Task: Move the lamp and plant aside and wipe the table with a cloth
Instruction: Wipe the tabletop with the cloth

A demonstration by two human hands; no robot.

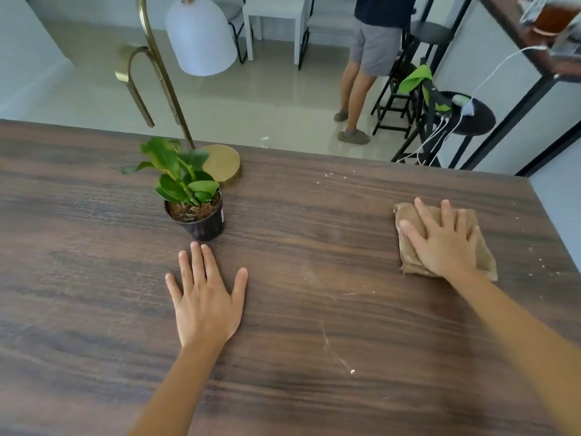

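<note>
Directly beyond the left hand stands the plant, a small dark pot with green leaves, upright on the counter. Left hand lies flat, palm down, fingers spread and pointing far; it holds nothing. Its fingertips sit just short of the pot's near side, close but apart as far as I can tell.

Lamp is farther back on the same line: round brass base just behind and slightly right of the plant, near the counter's far edge; brass stem rises up and curves left, white shade hangs above. Leaves overlap the base in view; contact between pot and base cannot be told.

Right hand is well apart, far over on the right side, pressed flat and open on the folded tan cloth, covering it rather than pinching it. Pale crumbs and a faint streak show on the counter between the hands and around the cloth.

Judgement: plant and lamp both lie on the left hand's side, straight ahead of it, plant first. Left hand is clearly the nearer one for shifting them; a short reach forward meets the pot. Lamp is tall and top-heavy looking, so gripping low on the stem seems wiser.
</note>
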